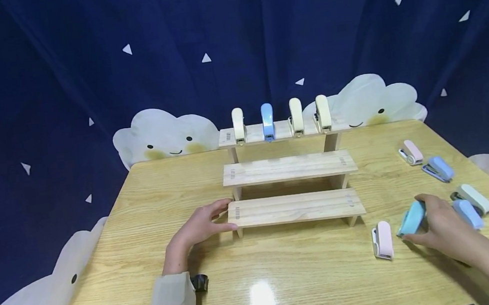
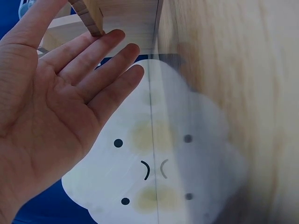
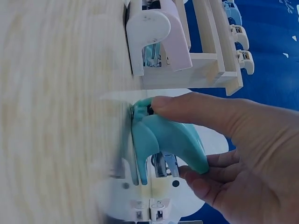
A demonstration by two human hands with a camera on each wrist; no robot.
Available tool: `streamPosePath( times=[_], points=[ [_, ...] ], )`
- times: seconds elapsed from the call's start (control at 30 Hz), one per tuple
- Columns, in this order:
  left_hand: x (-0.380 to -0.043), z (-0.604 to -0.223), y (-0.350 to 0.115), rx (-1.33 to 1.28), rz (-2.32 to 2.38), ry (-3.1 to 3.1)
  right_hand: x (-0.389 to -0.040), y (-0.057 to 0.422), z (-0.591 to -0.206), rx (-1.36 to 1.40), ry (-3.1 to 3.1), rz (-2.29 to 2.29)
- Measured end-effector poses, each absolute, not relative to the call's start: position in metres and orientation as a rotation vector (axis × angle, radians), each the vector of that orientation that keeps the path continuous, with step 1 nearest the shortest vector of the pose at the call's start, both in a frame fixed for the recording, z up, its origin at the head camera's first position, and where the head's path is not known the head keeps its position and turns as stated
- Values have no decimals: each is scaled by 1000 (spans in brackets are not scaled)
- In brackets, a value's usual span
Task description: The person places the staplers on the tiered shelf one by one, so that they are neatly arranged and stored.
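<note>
My right hand (image 1: pixel 445 225) grips a teal mini stapler (image 1: pixel 412 217) by its two ends, thumb on one and fingers on the other. In the right wrist view the stapler (image 3: pixel 170 135) stands on its base, right at the tabletop. Just left of it is a pink stapler (image 1: pixel 383 241). My left hand (image 1: pixel 200 225) is at the left end of the lowest step of a three-tier wooden rack (image 1: pixel 296 209). Its fingers (image 2: pixel 110 81) are extended, fingertips right at the wood in the left wrist view.
Along the rack's top tier stand cream staplers (image 1: pixel 296 116) and a blue stapler (image 1: pixel 267 122). Right of the rack lie another pink stapler (image 1: pixel 412 152), a blue one (image 1: pixel 438 169), a white one (image 1: pixel 476 198) and a light blue one (image 1: pixel 468 214). A dark blue curtain (image 1: pixel 159 41) hangs behind the table.
</note>
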State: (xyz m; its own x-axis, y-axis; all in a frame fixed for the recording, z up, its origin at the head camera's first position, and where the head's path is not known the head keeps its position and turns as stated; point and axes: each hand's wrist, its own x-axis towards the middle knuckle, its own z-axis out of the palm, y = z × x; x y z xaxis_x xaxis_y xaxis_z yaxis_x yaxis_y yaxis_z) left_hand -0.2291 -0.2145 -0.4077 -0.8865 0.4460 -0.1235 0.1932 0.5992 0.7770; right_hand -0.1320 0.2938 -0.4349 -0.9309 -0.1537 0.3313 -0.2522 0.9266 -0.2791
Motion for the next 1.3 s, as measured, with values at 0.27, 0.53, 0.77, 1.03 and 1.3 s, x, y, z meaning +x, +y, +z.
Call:
streamPosePath(
  times=[0.27,0.53,0.77,1.03,1.3],
  points=[
    [-229,-408,-215,519,1172,2523,-135,297,-428,372,-2732,495],
    [-229,-407,-214,513,1170,2523,-137,289,-399,328,-2641,525],
    [-229,-407,-214,521,1160,2532,-144,274,-378,396,-2507,610],
    [-228,-407,-215,512,1169,2529,-160,250,-363,514,-2381,699],
    [-229,-409,-214,521,1190,2515,-178,222,-357,654,-2293,793]
  ],
)
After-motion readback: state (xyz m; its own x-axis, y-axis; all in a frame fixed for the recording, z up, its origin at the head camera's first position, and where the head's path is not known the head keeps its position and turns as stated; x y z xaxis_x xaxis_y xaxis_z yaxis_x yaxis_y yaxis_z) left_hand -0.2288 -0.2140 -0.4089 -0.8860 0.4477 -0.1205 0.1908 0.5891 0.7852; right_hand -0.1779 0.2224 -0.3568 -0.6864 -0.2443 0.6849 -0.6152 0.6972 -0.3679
